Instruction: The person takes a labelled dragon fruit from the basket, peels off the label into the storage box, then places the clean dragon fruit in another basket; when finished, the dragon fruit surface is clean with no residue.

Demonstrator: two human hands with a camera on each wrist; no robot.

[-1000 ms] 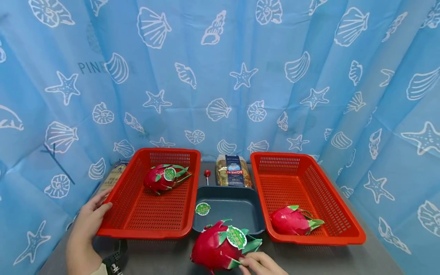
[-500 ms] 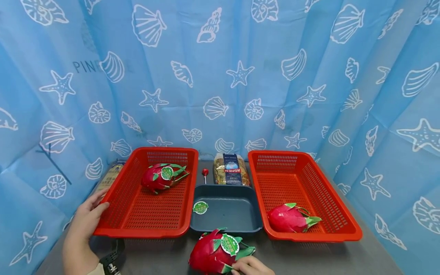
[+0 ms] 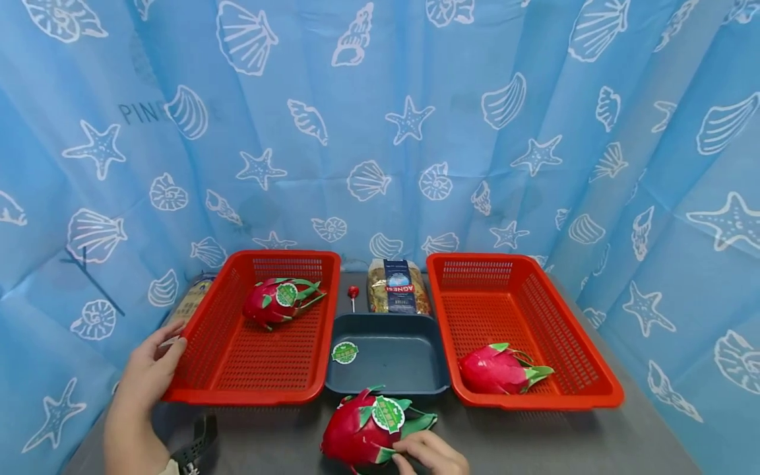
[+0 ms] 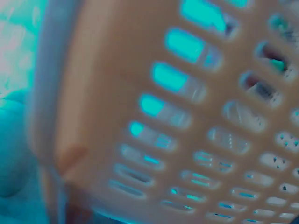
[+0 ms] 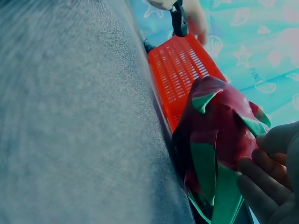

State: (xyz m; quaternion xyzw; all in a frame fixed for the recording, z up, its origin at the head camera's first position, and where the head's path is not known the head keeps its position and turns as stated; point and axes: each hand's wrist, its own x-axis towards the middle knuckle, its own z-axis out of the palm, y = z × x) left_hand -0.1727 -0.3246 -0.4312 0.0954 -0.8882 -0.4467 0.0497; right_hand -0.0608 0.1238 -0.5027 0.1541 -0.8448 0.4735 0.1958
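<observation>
In the head view, the right hand (image 3: 433, 452) pinches a green-tipped scale of the near dragon fruit (image 3: 359, 432), which is just in front of the dark tray (image 3: 398, 356). The left hand (image 3: 148, 369) touches the outer left side of the left red basket (image 3: 252, 397); whether its grip closes on the rim, I cannot tell. That basket holds a second dragon fruit (image 3: 261, 310); the right red basket (image 3: 540, 400) holds a third dragon fruit (image 3: 489, 369). A lollipop (image 3: 353, 291) and an AGNESI bag (image 3: 399, 297) lie behind the tray on the grey worktop (image 3: 499, 448). The left-wrist view, blurred, is mostly slotted basket wall (image 4: 117, 93). In the right-wrist view, thumb (image 5: 278, 139) and fingers (image 5: 264, 179) meet at the fruit's side.
</observation>
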